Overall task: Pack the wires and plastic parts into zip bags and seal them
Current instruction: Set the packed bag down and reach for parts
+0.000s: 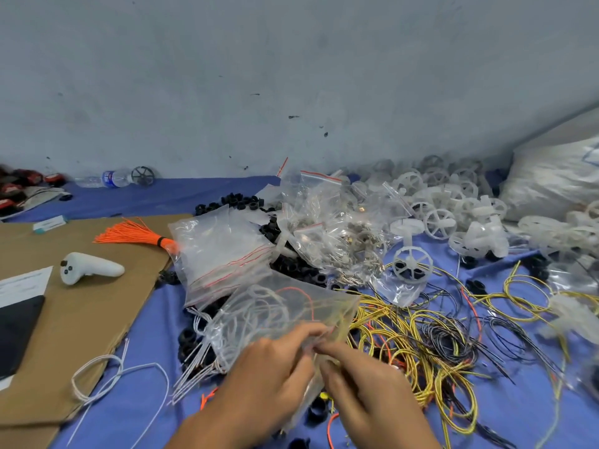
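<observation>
A clear zip bag (285, 306) holding coiled white wires and an orange one is lifted over the blue cloth. My left hand (262, 380) and my right hand (366, 380) both pinch its near edge, fingertips meeting around the bag's mouth. A tangle of yellow, black and orange wires (431, 345) lies just right of the hands. White plastic wheel parts (437, 218) are heaped at the back right. A stack of unused zip bags (220, 251) with red seal lines lies behind the held bag.
Black plastic rings (291, 267) spread under the bags. Filled bags of small metal parts (340, 234) sit mid-table. Cardboard (64, 319) on the left carries a white controller (87, 267) and an orange wire bundle (136, 234). Loose white wires (113, 374) lie near left. A large white sack (557, 176) stands far right.
</observation>
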Motion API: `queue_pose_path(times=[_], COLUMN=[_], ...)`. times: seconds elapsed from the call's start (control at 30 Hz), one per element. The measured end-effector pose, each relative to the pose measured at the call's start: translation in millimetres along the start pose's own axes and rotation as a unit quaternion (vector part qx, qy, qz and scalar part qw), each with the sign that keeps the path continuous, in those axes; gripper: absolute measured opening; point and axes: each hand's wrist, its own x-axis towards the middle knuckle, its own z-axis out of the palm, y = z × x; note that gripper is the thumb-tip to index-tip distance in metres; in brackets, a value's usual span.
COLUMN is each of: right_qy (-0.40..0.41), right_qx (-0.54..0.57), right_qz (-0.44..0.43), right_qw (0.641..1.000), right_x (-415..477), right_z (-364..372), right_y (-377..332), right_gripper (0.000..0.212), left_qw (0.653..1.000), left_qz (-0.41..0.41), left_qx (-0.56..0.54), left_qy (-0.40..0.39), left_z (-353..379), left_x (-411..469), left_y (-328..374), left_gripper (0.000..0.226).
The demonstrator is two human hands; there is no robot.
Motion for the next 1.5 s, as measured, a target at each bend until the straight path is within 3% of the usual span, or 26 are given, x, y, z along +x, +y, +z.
queue_pose_path(times=[0.1,0.2,0.33,0.43,0.53,0.6,0.7,0.77,0.8,0.87,0.93,1.0,1.07,1.23,1.37,1.5], right_qy=[-0.041,-0.009,0.03,-0.026,-0.116,-0.153,-0.138,-0.036,0.021,0.072,0.006,-0.058,-0.052,-0.037,0.111,0.223], right_qx=[-0.115,-0.1,-0.029,0.024,0.031,0.052,0.165,0.208,0.166,-0.053,-0.236,-0.296,-0.315,-0.29,-0.128,0.006], right_qz=[-0.02,0.004,0.048,0.082,0.067,0.035,0.017,0.046,0.065,0.078,0.099,0.111,0.088,0.055,0.063,0.118], right_qw=[0.992,0.995,0.998,0.996,0.991,0.986,0.976,0.976,0.984,0.993,0.967,0.947,0.944,0.955,0.983,0.968], right_x=[-1,-4,-8,-16,-26,-28,-23,-18,-15,-5,2,5,7,9,12,14], right_z=[19,25,32,33,32,32,28,21,17,12,12,17,19,13,-1,-20], right_y=[2,-7,-15,-15,-17,-21,-25,-15,-5,19,35,45,49,56,46,48], right_gripper=[0.051,0.061,0.036,0.018,0.035,0.039,0.024,0.016,0.013,0.011,0.021,0.024,0.025,0.012,0.003,0.003], left_qw=[1.0,0.995,0.991,0.988,0.952,0.934,0.935,0.936,0.937,0.946,0.958,0.967,0.971,0.975,0.977,0.979], left_qz=[-0.024,-0.065,-0.096,-0.068,-0.101,-0.124,-0.135,-0.145,-0.146,-0.142,-0.14,-0.138,-0.137,-0.123,-0.12,-0.112], left_qx=[0.015,0.081,0.09,0.066,0.016,0.008,0.006,-0.003,-0.003,0.015,0.019,0.017,0.006,0.0,-0.016,-0.033], left_qy=[0.008,0.003,0.033,0.124,0.288,0.336,0.327,0.321,0.317,0.292,0.248,0.215,0.198,0.185,0.178,0.17], left_z=[-4,-9,-5,-10,-26,-35,-35,-35,-35,-31,-28,-26,-26,-20,-21,-20], left_x=[-17,-30,-47,-51,-53,-52,-49,-49,-49,-48,-46,-45,-44,-42,-42,-39], left_y=[6,9,19,18,1,-4,-1,-1,-3,-8,-10,-7,-6,-8,-8,-8], left_gripper=[0.045,0.051,0.051,0.051,0.039,0.03,0.027,0.03,0.031,0.03,0.031,0.034,0.033,0.025,0.032,0.037])
